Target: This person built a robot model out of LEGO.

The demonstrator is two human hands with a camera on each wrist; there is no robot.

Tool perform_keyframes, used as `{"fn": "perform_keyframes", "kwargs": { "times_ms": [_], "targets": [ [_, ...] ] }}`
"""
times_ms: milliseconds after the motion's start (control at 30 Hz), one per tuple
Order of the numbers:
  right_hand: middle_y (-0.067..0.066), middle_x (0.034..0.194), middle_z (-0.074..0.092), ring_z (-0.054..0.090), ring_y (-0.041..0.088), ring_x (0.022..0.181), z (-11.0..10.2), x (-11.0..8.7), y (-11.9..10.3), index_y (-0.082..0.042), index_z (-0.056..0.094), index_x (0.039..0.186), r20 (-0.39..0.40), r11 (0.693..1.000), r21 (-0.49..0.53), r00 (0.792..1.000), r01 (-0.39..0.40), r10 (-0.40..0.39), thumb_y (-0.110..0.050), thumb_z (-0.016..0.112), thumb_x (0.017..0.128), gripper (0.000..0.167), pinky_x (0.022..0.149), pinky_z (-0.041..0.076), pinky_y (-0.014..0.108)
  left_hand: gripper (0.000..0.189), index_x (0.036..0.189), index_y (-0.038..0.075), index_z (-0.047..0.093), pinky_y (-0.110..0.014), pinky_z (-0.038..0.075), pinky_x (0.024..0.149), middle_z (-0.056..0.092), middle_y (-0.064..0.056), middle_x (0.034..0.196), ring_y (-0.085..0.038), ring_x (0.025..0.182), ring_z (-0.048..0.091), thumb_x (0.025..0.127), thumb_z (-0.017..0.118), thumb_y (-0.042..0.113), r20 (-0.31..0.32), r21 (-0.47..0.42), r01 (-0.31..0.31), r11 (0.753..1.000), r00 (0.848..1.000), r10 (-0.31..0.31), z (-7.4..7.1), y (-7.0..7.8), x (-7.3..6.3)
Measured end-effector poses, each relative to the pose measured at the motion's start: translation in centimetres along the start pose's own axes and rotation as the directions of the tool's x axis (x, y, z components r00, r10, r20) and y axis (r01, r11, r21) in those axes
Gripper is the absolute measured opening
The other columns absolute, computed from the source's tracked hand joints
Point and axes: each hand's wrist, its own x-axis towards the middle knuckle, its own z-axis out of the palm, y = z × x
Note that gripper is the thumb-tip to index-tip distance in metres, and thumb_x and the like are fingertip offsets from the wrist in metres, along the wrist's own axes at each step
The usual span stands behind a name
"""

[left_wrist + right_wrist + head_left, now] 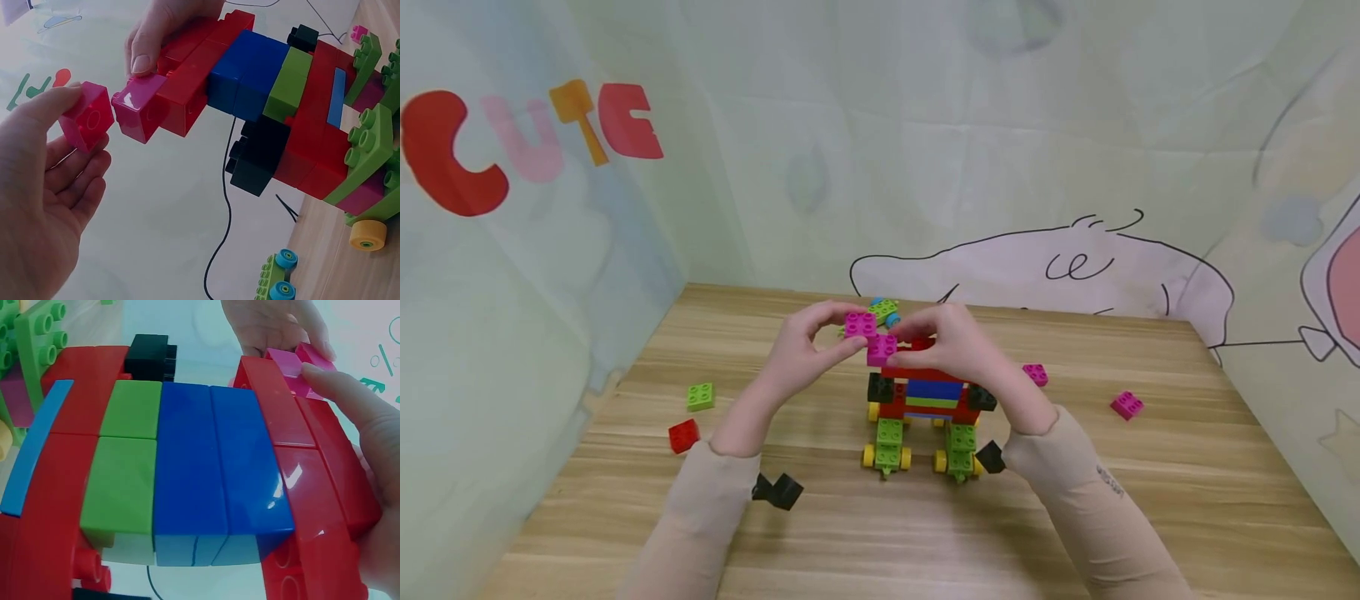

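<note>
My left hand (793, 350) pinches a pink brick (860, 324) between thumb and fingers; its hollow underside shows in the left wrist view. Right beside it, a second pink brick (139, 111) sits on the red top layer of a built block figure (934, 389). My right hand (951, 340) grips that second brick, its thumb pressed against it in the left wrist view. The figure stacks red, blue (190, 456) and green layers, with a black brick (257, 156) jutting from each side. Below, it stands on green wheeled bases (888, 446) with yellow wheels.
Left on the wooden table (850, 533) lie a green brick (701, 397) and a red brick (684, 436). Two pink bricks (1127, 405) lie to the right. Behind the figure is a green car base (883, 311) with blue wheels. Printed cloth walls surround the table's back and sides.
</note>
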Motion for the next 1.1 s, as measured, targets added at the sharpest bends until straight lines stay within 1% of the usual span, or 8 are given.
{"fn": "perform_keyframes", "kwargs": {
  "times_ms": [300, 467, 600, 733, 833, 1100],
  "targets": [
    [0.006, 0.104, 0.075, 0.068, 0.019, 0.094, 0.21, 0.07, 0.27, -0.007, 0.074, 0.110, -0.029, 1.000, -0.010, 1.000, -0.002, 0.002, -0.023, 0.078, 0.084, 0.031, 0.080, 0.058, 0.030, 0.032, 0.118, 0.000, 0.065, -0.042, 0.048, 0.102, 0.069, -0.014, 0.114, -0.017, 0.104, 0.063, 0.088, 0.071, 0.010, -0.001, -0.004, -0.062, 0.998, 0.998, 0.062, 0.02, -0.32, -0.23],
    [0.006, 0.103, 0.075, 0.068, 0.019, 0.094, 0.21, 0.05, 0.30, -0.007, 0.074, 0.110, -0.036, 1.000, -0.004, 0.999, 0.005, -0.005, -0.022, 0.079, 0.083, 0.031, 0.080, 0.058, 0.030, 0.033, 0.118, -0.001, 0.065, -0.035, 0.048, 0.102, 0.069, -0.014, 0.113, -0.014, 0.103, 0.062, 0.091, 0.070, 0.016, 0.005, -0.001, -0.070, 0.998, 0.998, 0.070, 0.13, -0.52, -0.34],
    [0.006, 0.103, 0.075, 0.068, 0.019, 0.094, 0.25, 0.03, 0.35, -0.007, 0.074, 0.109, -0.040, 1.000, -0.004, 0.999, 0.012, -0.012, -0.022, 0.079, 0.083, 0.031, 0.080, 0.058, 0.030, 0.033, 0.119, -0.002, 0.064, -0.030, 0.048, 0.102, 0.069, -0.015, 0.113, -0.014, 0.103, 0.062, 0.091, 0.070, 0.014, 0.004, -0.008, -0.080, 0.997, 0.997, 0.080, 0.23, -0.66, -0.40],
    [0.006, 0.103, 0.075, 0.068, 0.019, 0.094, 0.32, -0.01, 0.39, -0.007, 0.074, 0.110, -0.044, 1.000, -0.013, 0.999, 0.010, -0.010, -0.022, 0.079, 0.083, 0.031, 0.080, 0.058, 0.030, 0.033, 0.119, -0.002, 0.064, -0.028, 0.047, 0.102, 0.069, -0.016, 0.113, -0.013, 0.103, 0.062, 0.090, 0.070, 0.013, 0.005, -0.015, -0.080, 0.997, 0.997, 0.080, 0.31, -0.71, -0.42],
    [0.006, 0.103, 0.075, 0.068, 0.019, 0.093, 0.35, -0.04, 0.33, -0.008, 0.074, 0.109, -0.046, 1.000, -0.017, 0.999, 0.005, -0.006, -0.023, 0.079, 0.083, 0.031, 0.080, 0.058, 0.030, 0.034, 0.120, -0.003, 0.064, -0.031, 0.047, 0.103, 0.069, -0.016, 0.114, -0.014, 0.104, 0.062, 0.090, 0.070, 0.012, 0.012, -0.019, -0.067, 0.998, 0.998, 0.067, 0.36, -0.74, -0.42],
    [0.006, 0.104, 0.075, 0.068, 0.019, 0.093, 0.42, -0.04, 0.22, -0.008, 0.074, 0.110, -0.039, 1.000, -0.024, 0.999, 0.004, -0.005, -0.023, 0.079, 0.083, 0.031, 0.080, 0.058, 0.029, 0.034, 0.121, -0.002, 0.064, -0.044, 0.046, 0.105, 0.069, -0.015, 0.116, -0.023, 0.108, 0.063, 0.089, 0.071, 0.009, 0.034, -0.031, -0.034, 0.999, 0.999, 0.035, 0.34, -0.67, -0.45]
  ]
}}
